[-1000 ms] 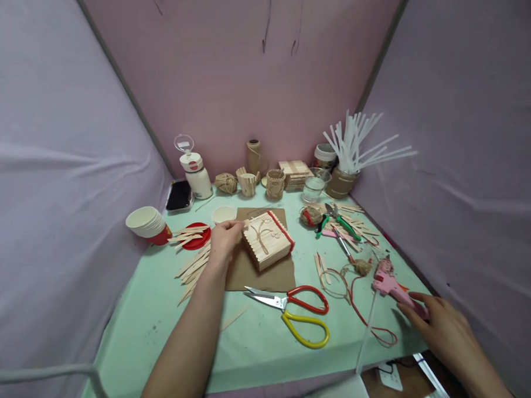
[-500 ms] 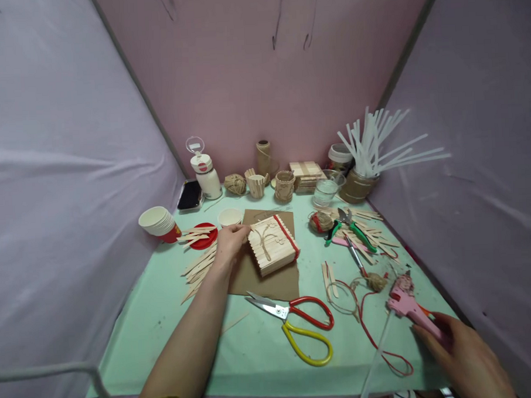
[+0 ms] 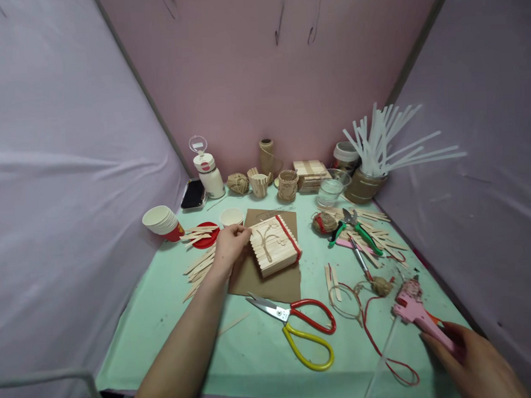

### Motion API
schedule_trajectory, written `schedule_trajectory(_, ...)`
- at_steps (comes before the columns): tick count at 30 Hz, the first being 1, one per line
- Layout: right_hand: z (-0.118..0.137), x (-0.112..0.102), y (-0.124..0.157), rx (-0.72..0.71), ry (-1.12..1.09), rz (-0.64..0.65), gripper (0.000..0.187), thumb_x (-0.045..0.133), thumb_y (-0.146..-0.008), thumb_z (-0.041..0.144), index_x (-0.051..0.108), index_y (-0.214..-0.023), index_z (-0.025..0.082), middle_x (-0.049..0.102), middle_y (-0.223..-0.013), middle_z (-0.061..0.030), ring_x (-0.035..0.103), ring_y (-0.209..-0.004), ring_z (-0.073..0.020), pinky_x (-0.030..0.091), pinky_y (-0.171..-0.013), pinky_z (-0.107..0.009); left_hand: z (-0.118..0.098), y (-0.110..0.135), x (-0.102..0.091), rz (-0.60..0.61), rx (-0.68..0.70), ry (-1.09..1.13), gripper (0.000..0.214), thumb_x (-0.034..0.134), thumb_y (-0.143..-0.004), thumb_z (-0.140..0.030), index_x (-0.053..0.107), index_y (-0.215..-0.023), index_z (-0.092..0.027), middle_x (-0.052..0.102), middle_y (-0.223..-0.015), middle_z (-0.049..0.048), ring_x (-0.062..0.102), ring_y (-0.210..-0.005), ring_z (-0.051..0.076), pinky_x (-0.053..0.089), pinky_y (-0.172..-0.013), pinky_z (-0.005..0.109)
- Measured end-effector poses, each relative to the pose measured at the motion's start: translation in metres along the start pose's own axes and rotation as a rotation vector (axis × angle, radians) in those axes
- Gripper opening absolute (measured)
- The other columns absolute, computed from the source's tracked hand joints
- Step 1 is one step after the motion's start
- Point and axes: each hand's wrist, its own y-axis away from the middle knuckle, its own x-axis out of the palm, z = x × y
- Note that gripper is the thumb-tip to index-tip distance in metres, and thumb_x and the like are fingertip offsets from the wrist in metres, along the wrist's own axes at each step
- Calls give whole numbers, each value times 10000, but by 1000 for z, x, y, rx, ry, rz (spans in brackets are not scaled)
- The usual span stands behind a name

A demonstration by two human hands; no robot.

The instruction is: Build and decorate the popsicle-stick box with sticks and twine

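Observation:
My left hand [image 3: 230, 245] is closed in a pinch at the upper-left corner of a small box [image 3: 274, 251] made of pale craft sticks. Twine shaped like a branch decorates its top, and a red cord runs along its right edge. Beneath the box is a piece of brown cardboard [image 3: 245, 284]. At the lower right, my right hand [image 3: 479, 360] grips the handle of a pink hot glue gun [image 3: 417, 309], with a clear glue stick [image 3: 382, 355] trailing from its back. The gun's nozzle points away from me. Fingertips of the left hand partly hide what they pinch.
Scissors [image 3: 281, 312] with red and yellow handles lie open in front. Green-handled pruning shears [image 3: 355, 227] rest on loose sticks at right. Red cord [image 3: 380, 349] loops near the glue gun. Paper cups [image 3: 161, 221] stand left; a water cup [image 3: 331, 190] and glue-stick jar [image 3: 366, 183] stand behind.
The whole view has shifted slightly. My left hand stays at the box corner, and my right hand still holds the glue gun, with little visible movement.

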Motion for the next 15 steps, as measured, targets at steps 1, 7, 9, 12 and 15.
schedule_trajectory(1,1,0,0,8,-1,5,516,462,-708,582,603,-903,126,679,-892,-220,655,-785,-363,508,-655,-456,-1,1,-1,7,20,-30,216,587,-661,-340,681,-689,-148,598,-566,-16,501,-552,123,364,-568,235)
schedule_trajectory(7,3,-1,1,15,-4,-15,480,477,-680,576,625,-852,153,694,-842,-190,656,-759,-360,504,-640,-454,-2,0,-7,50,98,-119,181,583,-692,-327,666,-725,-169,625,-613,-14,546,-590,140,377,-578,246)
schedule_trajectory(9,4,-3,0,12,-13,-5,467,477,-670,583,630,-822,169,701,-825,-175,658,-749,-355,508,-647,-454,-1,-1,-9,75,127,-123,183,586,-712,-325,672,-775,-176,647,-663,-5,568,-630,149,399,-604,254)
schedule_trajectory(12,6,-7,0,4,-41,-7,462,476,-659,595,635,-789,181,711,-818,-162,664,-741,-346,518,-641,-441,-3,-2,-13,123,229,-172,196,578,-751,-295,692,-873,-193,669,-780,17,592,-744,169,435,-698,279)
schedule_trajectory(15,4,-12,5,45,-83,-26,451,474,-684,611,635,-774,199,715,-764,-131,672,-691,-316,520,-562,-391,-6,-4,-19,197,355,-226,241,556,-776,-237,699,-968,-204,655,-924,45,591,-892,186,442,-827,308)
